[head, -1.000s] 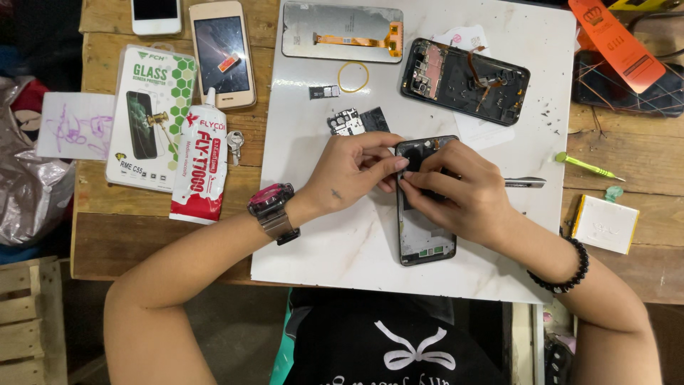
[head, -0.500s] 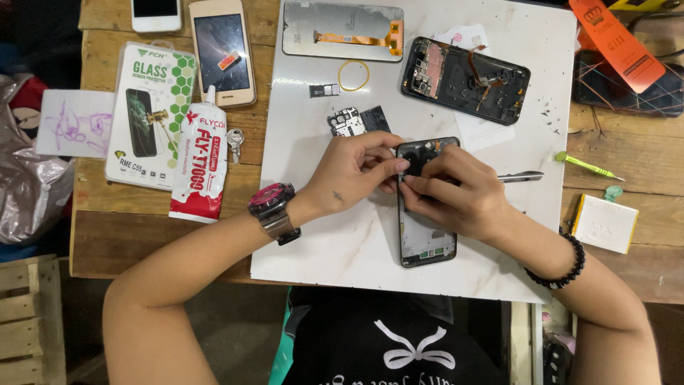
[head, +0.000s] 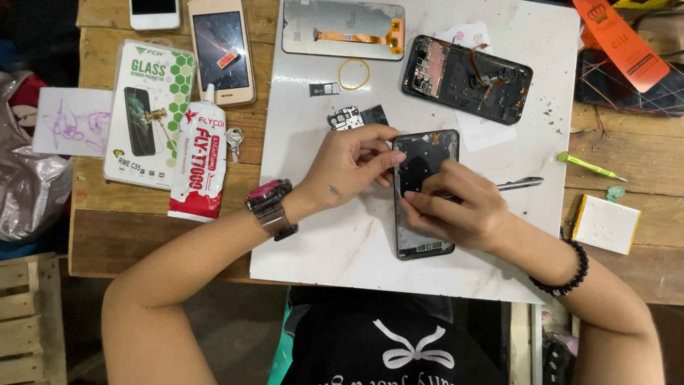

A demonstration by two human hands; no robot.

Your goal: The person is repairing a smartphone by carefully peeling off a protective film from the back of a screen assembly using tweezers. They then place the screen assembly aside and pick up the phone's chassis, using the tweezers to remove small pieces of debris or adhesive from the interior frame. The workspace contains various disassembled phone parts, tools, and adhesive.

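Our left hand (head: 353, 165) pinches the top left edge of the opened phone frame (head: 425, 192), which lies on the white board (head: 320, 242) on the tabletop (head: 627, 157). Our right hand (head: 459, 210) presses on its middle, grip clamped on metal tweezers (head: 524, 184).

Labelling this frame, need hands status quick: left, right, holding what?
Left hand: closed on the top left edge of the opened phone, steadying it.
Right hand: on the phone, gripping metal tweezers; whether the tips pinch anything cannot be told.
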